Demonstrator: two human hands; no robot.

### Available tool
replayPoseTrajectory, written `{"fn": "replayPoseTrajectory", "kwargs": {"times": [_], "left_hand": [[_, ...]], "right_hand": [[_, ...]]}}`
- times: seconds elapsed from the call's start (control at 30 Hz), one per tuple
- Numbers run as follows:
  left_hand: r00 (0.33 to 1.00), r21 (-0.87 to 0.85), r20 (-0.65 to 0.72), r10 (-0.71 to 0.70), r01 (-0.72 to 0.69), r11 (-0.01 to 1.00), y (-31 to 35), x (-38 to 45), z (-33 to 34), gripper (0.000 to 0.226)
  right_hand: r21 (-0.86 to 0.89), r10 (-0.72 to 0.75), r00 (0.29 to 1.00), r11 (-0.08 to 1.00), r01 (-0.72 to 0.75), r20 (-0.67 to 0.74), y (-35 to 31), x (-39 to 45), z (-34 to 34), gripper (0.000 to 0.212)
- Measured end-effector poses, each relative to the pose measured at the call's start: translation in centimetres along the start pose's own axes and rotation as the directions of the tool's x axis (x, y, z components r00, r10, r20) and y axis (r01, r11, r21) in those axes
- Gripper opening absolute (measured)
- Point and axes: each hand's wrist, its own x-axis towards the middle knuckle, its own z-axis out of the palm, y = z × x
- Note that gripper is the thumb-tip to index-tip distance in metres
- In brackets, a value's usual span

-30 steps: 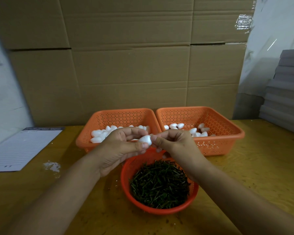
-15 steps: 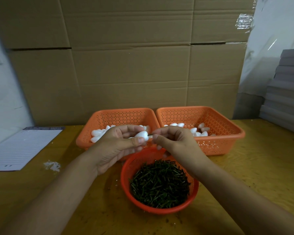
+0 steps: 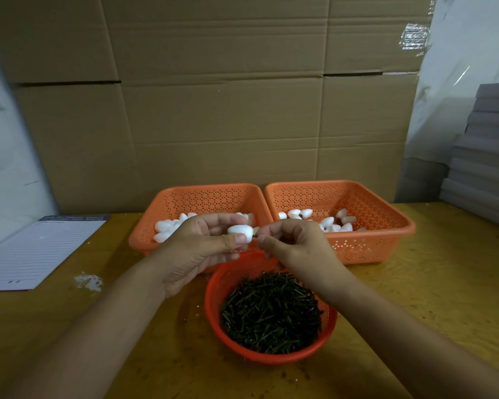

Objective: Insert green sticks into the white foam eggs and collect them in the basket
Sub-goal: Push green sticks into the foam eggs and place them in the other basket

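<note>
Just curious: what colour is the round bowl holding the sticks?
Orange-red, with a perforated mesh wall: the round bowl, clearest in the head view.

Lined notepad (image 3: pixel 38 251) on wooden table (image 3: pixel 432 283); cardboard wall (image 3: pixel 219 116) behind.

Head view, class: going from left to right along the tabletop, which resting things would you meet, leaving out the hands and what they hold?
Lined paper pad → white crumbs → left square basket of foam eggs → right square basket of foam eggs.
</note>
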Motion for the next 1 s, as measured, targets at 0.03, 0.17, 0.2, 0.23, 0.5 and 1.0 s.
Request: {"fn": "replayPoseTrajectory", "kwargs": {"times": [0.03,0.17,0.2,0.23,0.5,1.0], "left_hand": [[1.000,0.004,-0.003,0.005,-0.005,1.000,0.1,0.0,0.0,0.039],[1.000,0.022,-0.002,0.027,-0.027,0.999,0.2,-0.1,0.1,0.043],[0.999,0.029,0.004,0.034,-0.034,0.999,0.2,-0.1,0.2,0.043],[0.999,0.040,0.010,0.041,-0.042,0.998,0.2,-0.1,0.3,0.042],[0.994,0.139,-0.018,0.105,-0.101,0.985,0.0,-0.2,1.1,0.034],[0.986,0.184,-0.026,0.162,-0.154,0.971,-0.3,0.1,0.9,0.045]], "right_hand": [[-0.009,-0.001,1.000,1.000,0.001,0.004,0.1,0.0,0.0,0.009],[-0.045,-0.011,1.000,0.999,0.011,0.011,0.3,-0.1,0.3,0.010],[-0.054,-0.008,1.000,0.999,0.009,0.013,0.4,-0.1,0.4,0.010],[-0.061,-0.004,1.000,0.998,0.005,0.018,0.4,-0.1,0.5,0.010],[-0.009,0.042,0.997,0.999,-0.041,0.064,0.5,-0.5,1.1,0.013],[0.005,0.052,0.998,0.999,-0.052,0.031,-0.6,-0.6,0.7,0.018]]}}
